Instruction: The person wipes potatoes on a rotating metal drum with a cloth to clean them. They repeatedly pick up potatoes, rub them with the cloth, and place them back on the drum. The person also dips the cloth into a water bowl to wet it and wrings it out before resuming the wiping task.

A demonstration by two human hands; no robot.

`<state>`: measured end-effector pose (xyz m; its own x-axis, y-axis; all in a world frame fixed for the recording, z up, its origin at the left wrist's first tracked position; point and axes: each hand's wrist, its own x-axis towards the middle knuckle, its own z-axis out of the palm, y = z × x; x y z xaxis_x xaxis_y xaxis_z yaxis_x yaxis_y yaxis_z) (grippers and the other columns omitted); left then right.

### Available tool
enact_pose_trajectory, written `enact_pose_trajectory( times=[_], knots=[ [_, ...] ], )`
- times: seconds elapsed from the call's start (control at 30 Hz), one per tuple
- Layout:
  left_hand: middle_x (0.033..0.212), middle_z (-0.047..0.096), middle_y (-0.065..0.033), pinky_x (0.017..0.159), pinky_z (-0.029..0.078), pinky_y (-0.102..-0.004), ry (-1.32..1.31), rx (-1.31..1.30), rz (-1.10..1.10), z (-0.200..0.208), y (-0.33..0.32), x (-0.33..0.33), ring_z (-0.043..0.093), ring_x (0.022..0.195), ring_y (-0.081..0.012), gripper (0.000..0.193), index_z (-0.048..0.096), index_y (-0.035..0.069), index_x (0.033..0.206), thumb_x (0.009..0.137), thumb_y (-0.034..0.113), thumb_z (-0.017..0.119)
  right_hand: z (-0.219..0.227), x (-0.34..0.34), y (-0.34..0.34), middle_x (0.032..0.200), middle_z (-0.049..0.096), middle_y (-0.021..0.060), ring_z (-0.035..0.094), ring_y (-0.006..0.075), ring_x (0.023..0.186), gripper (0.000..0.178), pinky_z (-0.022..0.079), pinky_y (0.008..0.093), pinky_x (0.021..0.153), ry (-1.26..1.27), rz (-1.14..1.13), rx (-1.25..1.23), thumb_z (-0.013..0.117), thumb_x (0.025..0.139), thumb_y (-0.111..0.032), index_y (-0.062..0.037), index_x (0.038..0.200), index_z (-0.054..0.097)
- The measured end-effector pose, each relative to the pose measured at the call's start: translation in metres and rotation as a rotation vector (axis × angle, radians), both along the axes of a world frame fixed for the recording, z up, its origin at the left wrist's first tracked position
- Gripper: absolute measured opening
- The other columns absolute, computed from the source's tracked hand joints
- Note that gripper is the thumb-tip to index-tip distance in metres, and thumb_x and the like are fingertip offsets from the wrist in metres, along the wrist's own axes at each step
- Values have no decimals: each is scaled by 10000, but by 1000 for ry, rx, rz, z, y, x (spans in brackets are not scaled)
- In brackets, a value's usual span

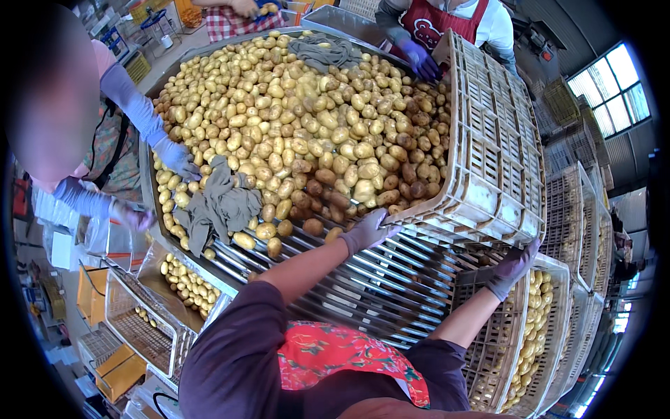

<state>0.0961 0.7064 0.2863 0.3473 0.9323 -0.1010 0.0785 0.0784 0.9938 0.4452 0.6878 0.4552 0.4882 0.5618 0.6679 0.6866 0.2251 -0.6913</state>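
Here's the bench (356, 297), rollers showing at your side, and across it spreads a big heap of potatoes (293, 126)! The crate (492, 146) lies tipped at the right, mouth facing them. A grey cloth (223, 202) rests near left. Your right hand (513, 270) grips the crate's bottom corner, your left hand (368, 232) its near rim, fingers closed on both.

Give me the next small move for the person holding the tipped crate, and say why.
Probably raise the base end of the white crate slightly with the right hand, while the left hand steadies it. Both hands are on its near side, its mouth faces the heaped potatoes, and its largely hidden inside may hold more.
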Motion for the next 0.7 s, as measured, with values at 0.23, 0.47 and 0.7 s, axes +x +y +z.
enact_pose_trajectory(
  times=[0.23, 0.47, 0.7],
  knots=[
    [1098, 626, -108, 822, 528, -301, -287, -20, 148, 4, -7, 11, 617, 933, -170, 605, 529, -47, 1217, 775, 239, 828, 48, -47, -7, 975, 622, 196, 589, 315, 902, 401, 469, 406, 772, -289, -42, -250, 366, 1013, -229, 97, 1060, 595],
    [1224, 634, -110, 900, 504, -307, -646, -433, 67, -1, -34, -10, 629, 1102, -192, 427, 581, -19, 1242, 896, 183, 728, 132, -229, 7, 1193, 659, 148, 648, 182, 978, 406, 498, 326, 888, -74, 473, 73, 641, 927, -168, 65, 1258, 601],
    [1222, 636, -15, 959, 473, -372, -1046, -569, -20, -36, -71, 59, 557, 1142, -171, 442, 606, 105, 1277, 928, 372, 657, 161, -303, -3, 1186, 677, 185, 642, 342, 1121, 423, 473, 388, 949, -692, 546, 129, 765, 818, -245, 25, 1130, 673]
  ],
)
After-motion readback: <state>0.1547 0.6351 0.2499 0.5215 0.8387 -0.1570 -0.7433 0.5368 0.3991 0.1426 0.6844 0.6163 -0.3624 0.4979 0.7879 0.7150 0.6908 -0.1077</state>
